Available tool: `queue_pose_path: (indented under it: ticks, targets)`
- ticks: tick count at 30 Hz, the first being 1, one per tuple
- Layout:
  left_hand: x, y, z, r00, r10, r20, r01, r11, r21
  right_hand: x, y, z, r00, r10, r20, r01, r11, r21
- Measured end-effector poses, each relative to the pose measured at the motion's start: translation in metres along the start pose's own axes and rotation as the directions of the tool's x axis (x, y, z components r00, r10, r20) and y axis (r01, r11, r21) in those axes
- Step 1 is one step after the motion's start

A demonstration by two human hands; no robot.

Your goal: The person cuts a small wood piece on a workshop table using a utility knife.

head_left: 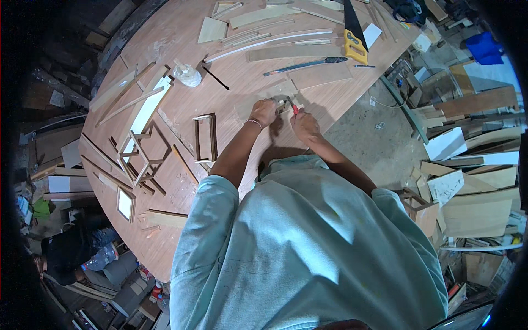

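Tool [295,109] clenched in my right hand [305,126] near the surface's right edge [342,106]; my left hand [263,112] pinches a small piece [281,104].

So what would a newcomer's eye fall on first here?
Probably the pale blue-green shirt, filling the lower middle of the view. Next might come the yellow-handled saw lying near the upper right edge of the table, then the red-handled tool in the right hand, near the centre.
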State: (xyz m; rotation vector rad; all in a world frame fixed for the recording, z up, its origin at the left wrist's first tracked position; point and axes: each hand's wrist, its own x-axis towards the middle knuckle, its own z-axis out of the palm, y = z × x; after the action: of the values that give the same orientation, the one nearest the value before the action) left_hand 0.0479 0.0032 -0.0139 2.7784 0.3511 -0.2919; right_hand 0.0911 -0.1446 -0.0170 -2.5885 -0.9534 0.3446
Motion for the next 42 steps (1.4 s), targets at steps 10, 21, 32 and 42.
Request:
queue_pose_path:
  ticks: [10, 21, 32, 42]
  targets:
    - [0.003, -0.001, 0.002, 1.000, -0.008, -0.003, 0.008, 1.000, -0.020, 0.005, 0.002, 0.014, 0.970, 0.181, 0.164, -0.198, 0.976, 0.089]
    - [0.003, -0.005, 0.011, 0.996, 0.079, 0.028, -0.080, 0.997, 0.022, 0.014, -0.013, 0.010, 0.971, 0.072, 0.227, -0.017, 0.972, -0.235]
    - [0.001, -0.005, 0.015, 0.981, 0.123, -0.147, -0.128, 0.991, -0.024, 0.026, -0.018, -0.032, 0.860, 0.108, 0.500, -0.131, 0.991, 0.012]
    - [0.001, -0.007, 0.011, 0.987, 0.073, -0.144, -0.079, 0.996, -0.035, 0.026, 0.013, 0.023, 0.968, 0.032, 0.248, -0.016, 0.997, -0.069]
